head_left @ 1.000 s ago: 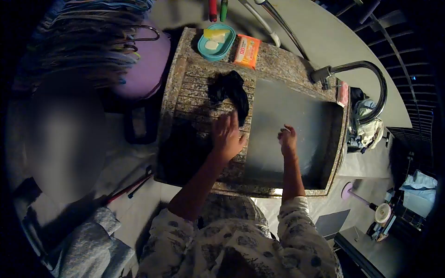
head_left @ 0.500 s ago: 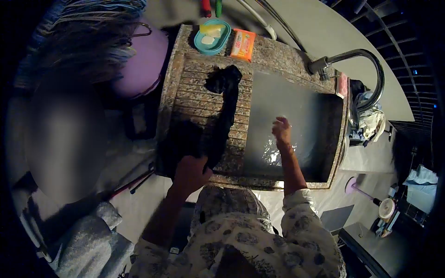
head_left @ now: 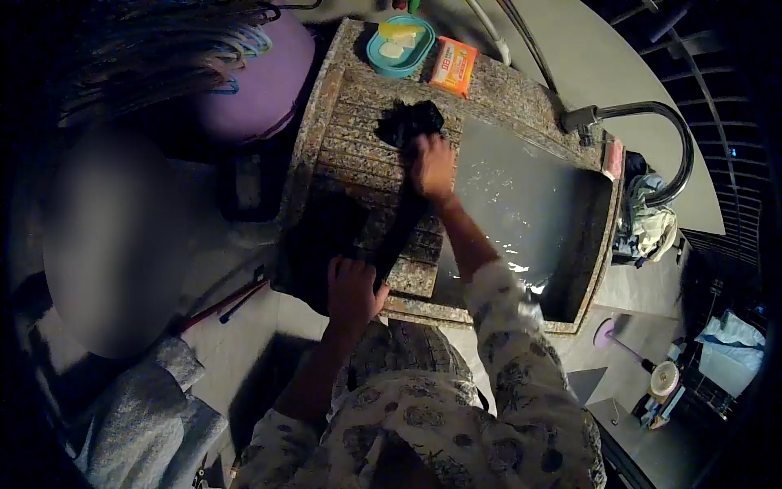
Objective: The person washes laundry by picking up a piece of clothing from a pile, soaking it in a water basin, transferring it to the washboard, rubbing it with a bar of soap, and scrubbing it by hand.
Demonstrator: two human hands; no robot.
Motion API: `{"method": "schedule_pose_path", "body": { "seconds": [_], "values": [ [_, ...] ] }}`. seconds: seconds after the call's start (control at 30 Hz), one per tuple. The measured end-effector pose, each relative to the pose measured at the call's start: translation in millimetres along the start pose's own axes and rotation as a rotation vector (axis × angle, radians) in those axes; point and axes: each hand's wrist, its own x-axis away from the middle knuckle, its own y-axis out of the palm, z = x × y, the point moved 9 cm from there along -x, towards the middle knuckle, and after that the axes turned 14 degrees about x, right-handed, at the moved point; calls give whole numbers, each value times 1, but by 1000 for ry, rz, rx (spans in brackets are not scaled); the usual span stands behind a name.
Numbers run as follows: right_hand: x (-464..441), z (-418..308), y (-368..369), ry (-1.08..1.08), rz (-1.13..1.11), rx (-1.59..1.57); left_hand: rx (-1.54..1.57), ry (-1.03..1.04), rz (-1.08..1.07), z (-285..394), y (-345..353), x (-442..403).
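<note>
Head view: the cloth (head_left: 411, 122) is laid out on the washboard (head_left: 350, 122), pressed by the right hand (head_left: 433, 167) and touched by the left hand (head_left: 355, 287); neither grip's closure nor work left can be told.

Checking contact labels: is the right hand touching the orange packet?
Apart: the head view shows speckled counter between the right hand and the orange packet.

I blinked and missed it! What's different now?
The right hand moved left from the sink onto the black cloth. The left hand drew back down the board, and the cloth now stretches longer. The dish and orange pack stayed put.
</note>
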Motion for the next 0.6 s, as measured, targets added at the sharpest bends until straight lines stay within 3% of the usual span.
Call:
{"method": "schedule_pose_path", "body": {
  "seconds": [0.1,0.23,0.3,0.4,0.43,0.47,0.53,0.6],
  "values": [
    [-24,8,5,-43,180,46,0,-32,9,0,-3,1],
    [86,-64,5,-106,-119,-769,7,-35,24,4,-8,1],
    [139,-121,-60,-510,19,-390,10,-24,25,2,-5,-1],
    [89,-67,-25,-338,97,-281,2,-41,-22,-1,3,5],
    [61,-46,-36,-275,283,-248,-2,-48,-35,0,3,3],
    [28,-16,-23,-171,203,-263,-7,-49,-45,0,3,1],
    [-14,21,-16,43,295,-108,-16,-43,-41,-1,3,-1],
    [-17,27,15,117,106,-304,0,-39,-25,1,0,1]
  ]
}}
